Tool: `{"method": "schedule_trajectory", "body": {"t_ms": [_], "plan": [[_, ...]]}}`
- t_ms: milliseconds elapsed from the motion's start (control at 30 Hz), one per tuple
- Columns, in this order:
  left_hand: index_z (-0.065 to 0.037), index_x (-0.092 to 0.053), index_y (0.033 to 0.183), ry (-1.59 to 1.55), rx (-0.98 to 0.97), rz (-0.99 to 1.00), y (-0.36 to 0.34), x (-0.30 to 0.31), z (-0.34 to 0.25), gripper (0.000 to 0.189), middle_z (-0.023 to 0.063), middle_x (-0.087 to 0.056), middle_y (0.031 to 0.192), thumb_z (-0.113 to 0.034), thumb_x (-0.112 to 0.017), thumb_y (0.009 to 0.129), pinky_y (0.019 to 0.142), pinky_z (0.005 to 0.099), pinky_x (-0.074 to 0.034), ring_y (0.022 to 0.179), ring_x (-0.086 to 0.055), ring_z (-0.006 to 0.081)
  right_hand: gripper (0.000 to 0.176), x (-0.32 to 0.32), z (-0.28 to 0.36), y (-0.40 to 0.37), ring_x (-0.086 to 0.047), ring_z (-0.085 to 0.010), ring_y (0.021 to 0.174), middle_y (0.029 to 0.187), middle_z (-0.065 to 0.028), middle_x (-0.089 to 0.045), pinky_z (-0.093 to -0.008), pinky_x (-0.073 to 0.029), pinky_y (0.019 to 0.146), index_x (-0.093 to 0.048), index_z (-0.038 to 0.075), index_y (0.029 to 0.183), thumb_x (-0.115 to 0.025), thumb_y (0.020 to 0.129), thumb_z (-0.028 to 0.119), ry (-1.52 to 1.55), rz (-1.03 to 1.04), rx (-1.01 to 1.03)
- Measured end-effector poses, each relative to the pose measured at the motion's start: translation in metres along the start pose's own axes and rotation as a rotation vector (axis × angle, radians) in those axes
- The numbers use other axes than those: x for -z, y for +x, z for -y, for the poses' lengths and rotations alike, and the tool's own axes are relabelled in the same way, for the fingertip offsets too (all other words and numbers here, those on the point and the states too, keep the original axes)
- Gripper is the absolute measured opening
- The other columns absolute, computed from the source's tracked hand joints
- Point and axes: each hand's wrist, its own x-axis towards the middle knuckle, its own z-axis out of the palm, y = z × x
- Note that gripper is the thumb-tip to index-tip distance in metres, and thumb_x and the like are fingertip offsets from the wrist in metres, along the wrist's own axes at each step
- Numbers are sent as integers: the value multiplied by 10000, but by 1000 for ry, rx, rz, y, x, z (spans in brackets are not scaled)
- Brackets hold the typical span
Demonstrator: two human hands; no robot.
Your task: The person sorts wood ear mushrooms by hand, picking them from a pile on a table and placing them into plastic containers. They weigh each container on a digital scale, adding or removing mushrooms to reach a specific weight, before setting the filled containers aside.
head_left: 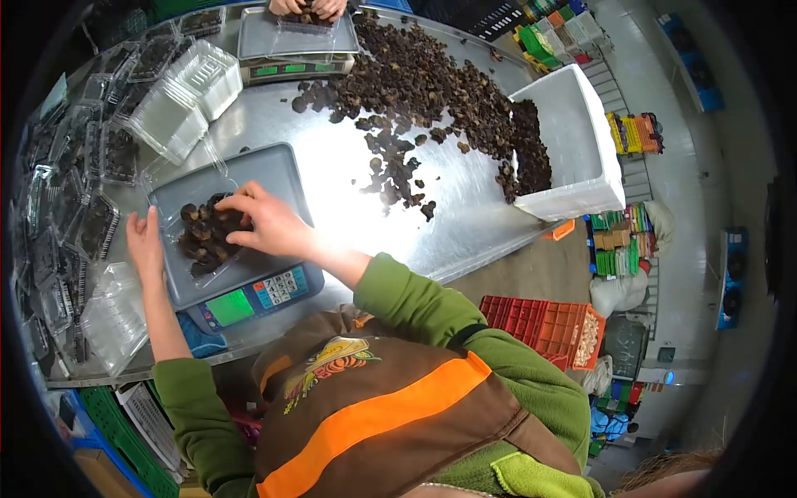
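Observation:
A clear plastic tray holding dark brown mushroom-like pieces (pixel 203 241) rests on the grey pan of a digital scale (pixel 249 286) with a lit green display. My right hand (pixel 270 222) is over the right side of the pieces, its fingers bent around some of them; what they grip is partly hidden. At the pan's left edge, my left hand (pixel 145 242) has its fingers apart and holds nothing. A large heap of the same dark pieces (pixel 423 83) spreads over the metal table (pixel 332 183).
A white foam box (pixel 573 141) lies tipped at the right, with pieces at its mouth. Stacked clear trays (pixel 187 100) and filled packs (pixel 100 149) cover the left. Across the table, another person's hands (pixel 307 10) are at a second scale (pixel 290 68). Red crates (pixel 540 328) stand on the floor.

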Motion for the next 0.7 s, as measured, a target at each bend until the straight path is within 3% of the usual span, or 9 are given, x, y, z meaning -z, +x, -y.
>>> {"method": "schedule_trajectory", "body": {"t_ms": [100,167,267,367,467,500,633,700], "plan": [[40,-366,1393,44,73,28,14,-4,3,709,204,-538,1252,-414,-614,908,940,333,-424,1143,-530,247,408,-1,-1,6,-626,-233,813,1070,-118,-535,-319,-522,734,-615,98,1147,-741,764,155,134,-42,-40],[16,-406,1376,-23,74,56,24,-3,17,670,124,-574,1183,-446,-576,921,809,276,-456,997,-554,164,389,2,-17,4,-631,-230,802,1060,-119,-554,-316,-525,735,-627,89,1134,-739,769,159,132,-73,-73],[15,-411,1371,-44,63,19,29,2,25,662,111,-579,1169,-439,-580,920,785,275,-459,971,-553,151,318,12,-41,-9,-643,-215,789,1022,-119,-615,-309,-532,728,-657,51,1084,-724,794,163,113,-141,-129],[17,-398,1382,-40,49,-7,38,9,29,670,134,-562,1224,-432,-582,920,819,293,-455,1002,-556,170,297,22,-61,-21,-620,-121,846,1057,-66,-647,-254,-532,657,-642,18,1116,-681,858,160,222,-204,-303],[33,-383,1387,-8,25,-31,39,13,24,669,183,-551,1263,-407,-579,923,898,315,-436,1093,-550,221,280,30,-70,-31,-611,-114,841,1028,-56,-650,-246,-527,648,-646,21,1105,-676,865,162,319,-236,-405],[48,-375,1386,15,4,-38,38,12,20,661,218,-550,1271,-385,-573,927,955,324,-419,1155,-542,257,265,31,-71,-35,-610,-103,826,988,-48,-655,-243,-524,641,-648,17,1094,-667,876,165,315,-251,-374],[34,-359,1406,59,15,-10,40,2,13,682,223,-554,1263,-389,-583,919,983,324,-399,1155,-543,261,238,30,-63,-37,-623,-113,724,931,-81,-669,-276,-527,617,-647,-7,1055,-664,863,132,294,-255,-388],[18,-342,1420,-9,56,33,44,-3,14,701,229,-516,1302,-401,-587,915,1004,347,-391,1172,-529,281,266,31,-63,-38,-620,-103,759,929,-60,-667,-255,-523,650,-641,18,1099,-666,874,158,342,-227,-404]]}}
